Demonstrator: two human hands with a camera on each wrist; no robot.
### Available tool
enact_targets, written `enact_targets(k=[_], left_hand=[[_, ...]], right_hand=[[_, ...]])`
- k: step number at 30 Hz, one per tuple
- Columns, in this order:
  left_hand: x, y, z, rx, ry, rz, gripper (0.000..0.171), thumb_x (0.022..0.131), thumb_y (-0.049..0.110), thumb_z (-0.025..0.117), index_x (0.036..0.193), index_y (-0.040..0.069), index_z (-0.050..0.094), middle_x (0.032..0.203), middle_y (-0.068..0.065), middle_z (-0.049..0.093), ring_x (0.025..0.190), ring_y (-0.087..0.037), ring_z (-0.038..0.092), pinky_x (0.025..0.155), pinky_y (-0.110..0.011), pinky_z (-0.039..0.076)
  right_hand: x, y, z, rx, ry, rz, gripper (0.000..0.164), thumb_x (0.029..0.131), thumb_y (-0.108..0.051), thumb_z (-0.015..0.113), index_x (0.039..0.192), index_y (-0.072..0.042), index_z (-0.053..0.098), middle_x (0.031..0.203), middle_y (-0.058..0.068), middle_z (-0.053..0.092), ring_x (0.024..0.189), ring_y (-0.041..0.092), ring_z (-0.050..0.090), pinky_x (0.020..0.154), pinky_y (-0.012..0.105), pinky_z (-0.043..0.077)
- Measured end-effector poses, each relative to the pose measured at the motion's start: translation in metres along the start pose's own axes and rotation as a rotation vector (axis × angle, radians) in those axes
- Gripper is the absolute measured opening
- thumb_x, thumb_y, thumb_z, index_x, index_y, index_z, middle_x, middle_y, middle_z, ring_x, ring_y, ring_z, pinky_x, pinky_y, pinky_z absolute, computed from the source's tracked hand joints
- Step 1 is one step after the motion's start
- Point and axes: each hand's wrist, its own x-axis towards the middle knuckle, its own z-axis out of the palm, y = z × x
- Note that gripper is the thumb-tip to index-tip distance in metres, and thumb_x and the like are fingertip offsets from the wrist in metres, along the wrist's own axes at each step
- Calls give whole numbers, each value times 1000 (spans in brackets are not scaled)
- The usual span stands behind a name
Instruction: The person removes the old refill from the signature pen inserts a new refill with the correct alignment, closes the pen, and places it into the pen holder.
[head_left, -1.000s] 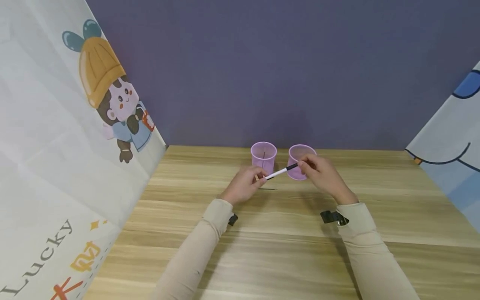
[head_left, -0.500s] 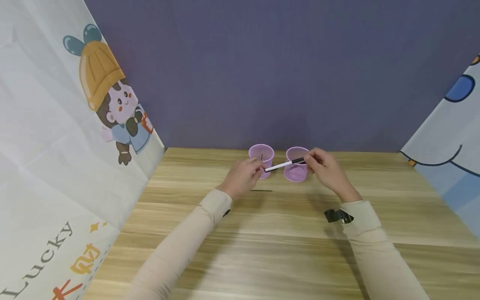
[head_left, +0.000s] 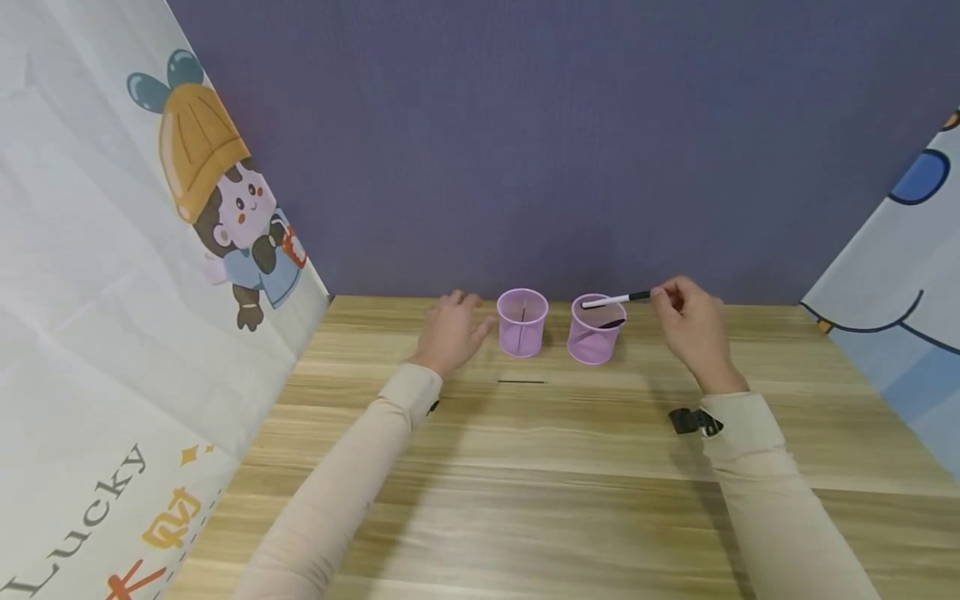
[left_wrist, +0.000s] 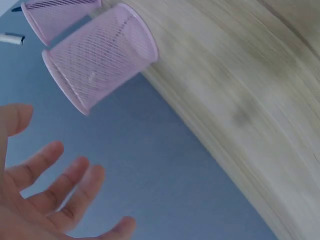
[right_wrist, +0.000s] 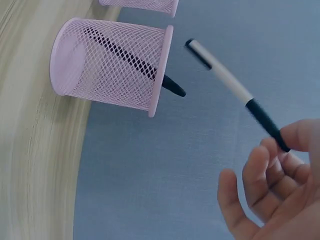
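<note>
My right hand (head_left: 693,329) pinches a white pen (head_left: 611,300) by its black end. The pen's other end hovers above the rim of the right pink mesh pen cup (head_left: 588,348), apart from it in the right wrist view. A dark pen (right_wrist: 175,87) leans inside that cup with its tip poking past the rim. Fingers spread, my left hand (head_left: 448,335) is just left of the left pink mesh pen cup (head_left: 534,340) and holds nothing. A thin dark stick (head_left: 522,327) shows upright in or through the left cup.
On the wooden table (head_left: 525,483), a thin dark stick (head_left: 521,382) lies in front of the left cup. Behind the table rises a dark blue-grey panel (head_left: 540,150). Printed white sheets hang at the left (head_left: 82,250) and right (head_left: 900,267).
My left hand has let go of the pen and moved left, its fingers spreading. My right hand has carried the pen right and up, over the right cup.
</note>
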Motion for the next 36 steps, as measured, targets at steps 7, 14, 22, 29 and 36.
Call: enact_targets(k=[7, 14, 22, 29, 36], left_hand=[[3, -10, 3, 37, -79, -94, 67, 99, 59, 57, 150, 16, 50, 149, -18, 56, 137, -44, 51, 110, -70, 38], [7, -15, 8, 64, -128, -116, 76, 98, 66, 49, 157, 18, 40, 159, -18, 44, 145, -44, 43, 112, -77, 28], [13, -17, 13, 81, -153, -148, 81, 96, 71, 47, 160, 22, 34, 164, -18, 36, 148, -43, 39, 113, -77, 26], [17, -17, 12, 71, -193, -171, 84, 96, 73, 44, 162, 22, 29, 166, -21, 30, 151, -46, 32, 114, -79, 21], [16, -18, 14, 84, -211, -173, 87, 96, 77, 39, 162, 21, 28, 167, -21, 28, 151, -47, 31, 112, -80, 21]], right_hand=[[7, 6, 6, -145, -70, -33, 21, 103, -20, 59, 104, 0, 68, 82, 18, 70, 60, 26, 57, 51, 33, 39], [12, 14, 18, -208, -214, -7, 19, 103, -20, 59, 108, -3, 69, 87, 16, 71, 63, 28, 60, 49, 34, 38], [19, 21, 31, -225, -295, -6, 19, 101, -18, 61, 107, -3, 71, 88, 16, 72, 68, 30, 63, 52, 34, 40], [22, 23, 34, -217, -324, 16, 20, 101, -21, 62, 107, -5, 73, 88, 15, 74, 66, 28, 62, 50, 33, 39], [22, 24, 32, -218, -375, 10, 25, 102, -22, 59, 109, -4, 74, 87, 16, 72, 65, 26, 59, 52, 33, 38]])
